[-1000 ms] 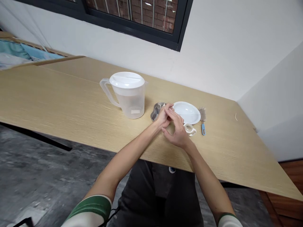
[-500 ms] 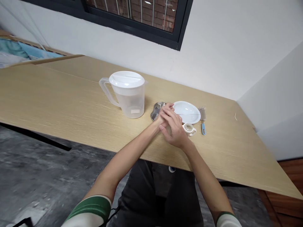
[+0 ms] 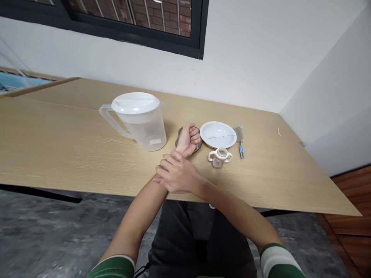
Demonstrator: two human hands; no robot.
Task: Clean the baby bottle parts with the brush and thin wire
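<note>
My left hand is curled into a loose fist, palm side turned up, with nothing visible in it. Around the left forearm just below the wrist wraps my right hand, its fingers closed on it. Beneath and behind the left fist lies a small metal tray, mostly hidden. To the right of the hands stands a two-handled baby bottle with its top uncovered. A white oval bowl sits behind the bottle, with a thin dark line across it.
A clear plastic pitcher with a white lid stands left of the hands. A bottle brush with a blue handle lies right of the bowl. Farther right, a thin pale strip rests on the wooden table. A wall and window are behind.
My right hand has slid from over the left hand down to its forearm. The left hand has turned palm up and curled. The view has shifted right, and the bottle now shows fully.
</note>
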